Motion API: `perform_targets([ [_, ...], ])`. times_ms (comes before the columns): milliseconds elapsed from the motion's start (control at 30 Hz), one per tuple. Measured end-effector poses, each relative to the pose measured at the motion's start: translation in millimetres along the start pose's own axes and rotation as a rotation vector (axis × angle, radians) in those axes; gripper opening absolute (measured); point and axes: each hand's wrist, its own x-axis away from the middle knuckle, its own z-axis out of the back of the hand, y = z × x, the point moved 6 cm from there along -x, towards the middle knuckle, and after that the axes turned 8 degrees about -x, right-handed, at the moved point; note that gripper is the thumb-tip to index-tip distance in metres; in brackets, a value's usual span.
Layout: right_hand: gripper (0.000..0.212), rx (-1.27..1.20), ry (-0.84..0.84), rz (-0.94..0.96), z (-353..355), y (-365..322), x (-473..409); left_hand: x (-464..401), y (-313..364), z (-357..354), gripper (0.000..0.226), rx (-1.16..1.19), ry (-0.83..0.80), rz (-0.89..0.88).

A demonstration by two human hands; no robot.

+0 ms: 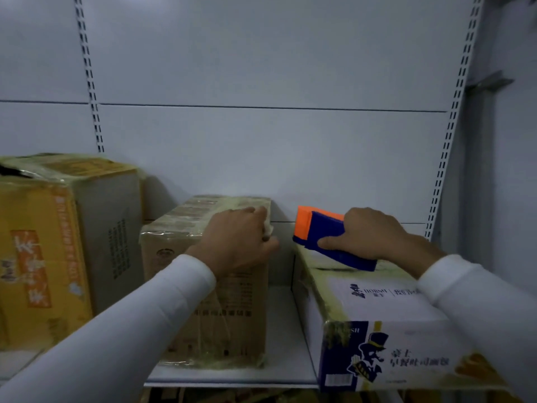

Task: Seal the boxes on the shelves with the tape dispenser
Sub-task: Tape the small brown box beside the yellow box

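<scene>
Head view, lower centre: my left hand [238, 239] presses flat on the brown taped cardboard box [215, 289]. My right hand [369, 234] grips the blue-and-orange plastic tape dispenser [322, 237] on the white printed carton [386, 321]; tilting it risks wrinkled tape.

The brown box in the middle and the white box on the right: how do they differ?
The brown box is plain cardboard with dark print; the white box carries a blue panel with a top-hatted figure. The brown box stands taller; the white box lies lower. The left hand rests on the brown box's top edge, while the right hand holds the blue and orange tape dispenser on the white box. Both sit on the shelf and show yellowish tape.
</scene>
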Motion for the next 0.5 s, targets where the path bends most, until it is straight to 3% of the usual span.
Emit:
perform_targets([
  [100, 0.061, -0.082, 0.008, -0.012, 3.6, -0.7, 2.4, -6.3, 18.8, -11.6, 0.035, -0.125, -0.061, 0.143],
  [167, 0.06, -0.159, -0.01, -0.027, 4.5, 1.2, 6.2, -4.3, 27.8, -15.9, 0.032, -0.187, -0.059, 0.144],
  [333, 0.058, -0.526, -0.197, 0.081, 8.5, 5.5, 26.3, 9.5, 10.0, 0.5, 0.026, -0.11, -0.021, 0.03],
  [500, 0.051, -0.716, -0.227, 0.174, 22.5, 1.1, 35.0, 51.2, -42.5, 24.0, 0.054, 0.072, -0.026, -0.177],
])
